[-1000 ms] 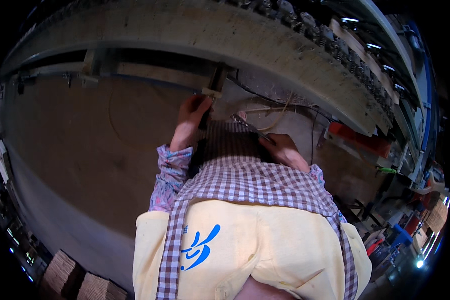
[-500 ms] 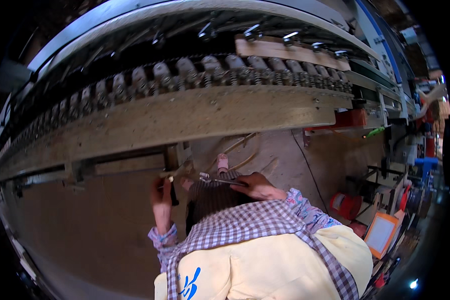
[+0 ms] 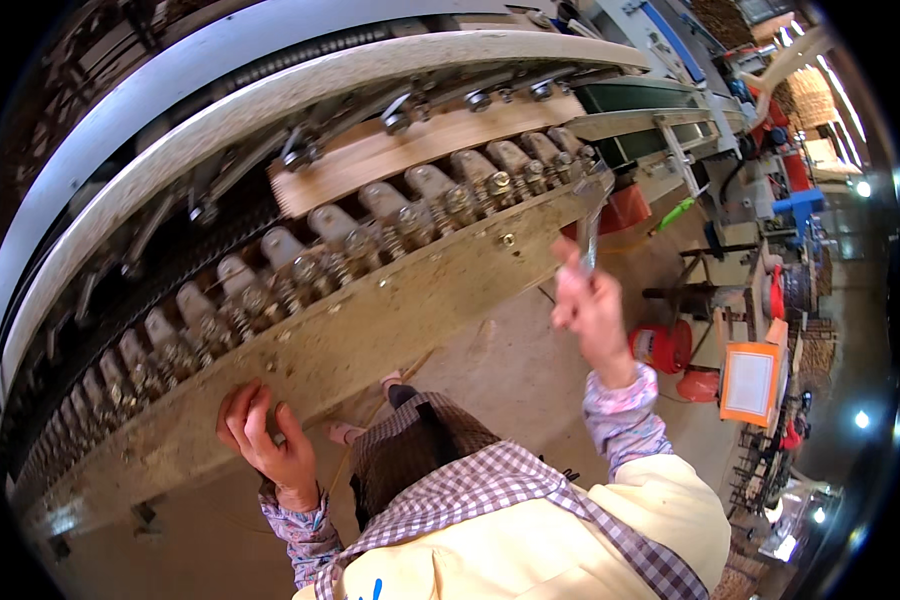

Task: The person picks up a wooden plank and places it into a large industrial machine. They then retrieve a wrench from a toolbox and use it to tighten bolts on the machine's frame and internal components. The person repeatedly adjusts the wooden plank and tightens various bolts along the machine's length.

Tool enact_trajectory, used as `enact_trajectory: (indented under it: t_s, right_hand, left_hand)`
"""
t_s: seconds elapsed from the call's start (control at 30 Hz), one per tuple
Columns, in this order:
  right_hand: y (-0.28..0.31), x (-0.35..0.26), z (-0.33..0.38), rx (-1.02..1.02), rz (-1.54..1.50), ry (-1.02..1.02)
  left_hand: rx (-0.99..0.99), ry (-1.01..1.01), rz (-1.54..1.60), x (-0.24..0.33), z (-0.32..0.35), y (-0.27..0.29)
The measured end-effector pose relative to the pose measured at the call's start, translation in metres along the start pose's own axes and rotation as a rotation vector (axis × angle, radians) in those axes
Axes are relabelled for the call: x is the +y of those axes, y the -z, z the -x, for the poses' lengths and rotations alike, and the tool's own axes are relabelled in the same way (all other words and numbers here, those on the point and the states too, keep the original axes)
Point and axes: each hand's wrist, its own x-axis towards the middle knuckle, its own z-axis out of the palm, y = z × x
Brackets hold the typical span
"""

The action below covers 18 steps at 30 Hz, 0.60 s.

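In my right hand [image 3: 595, 310], raised past the end of the beam, is a metal wrench [image 3: 590, 225]. Its head points up beside the last spring-loaded pads; whether it touches one I cannot tell. My left hand [image 3: 268, 440] lies against the front face of the long metal beam [image 3: 400, 290], fingers apart, with nothing visible in it. Above the beam runs a row of metal pads [image 3: 380, 200] with springs and bolts. Behind them a pale wooden board [image 3: 370, 165] lies under several metal arms.
A red bucket [image 3: 662, 347] stands on the floor to the right. Near it is an orange-framed white panel [image 3: 750, 383]. A green-handled tool [image 3: 676, 214] sits past the beam's end, below a grey rail [image 3: 635, 122]. A blue object [image 3: 798, 207] stands farther right.
My right hand has swung the wrench up and right, from my lap to the beam's end. My left hand has moved from a small object onto the beam. The view has shifted and tilted.
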Motion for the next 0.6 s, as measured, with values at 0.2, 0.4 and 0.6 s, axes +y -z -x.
enact_trajectory:
  t_s: [0.2, 0.4, 0.6]
  right_hand:
    - [0.116, -0.019, -0.112, 0.320, 0.576, 0.090]
    - [0.145, -0.047, -0.208, 0.220, 1.318, 0.122]
    - [0.146, -0.056, -0.260, 0.094, 1.646, 0.192]
  left_hand:
    - [-0.002, -0.054, -0.194, 0.006, -0.012, -0.035]
    - [-0.083, -0.027, -0.296, 0.007, -0.015, -0.036]
    - [-0.057, -0.049, -0.310, -0.005, -0.010, -0.040]
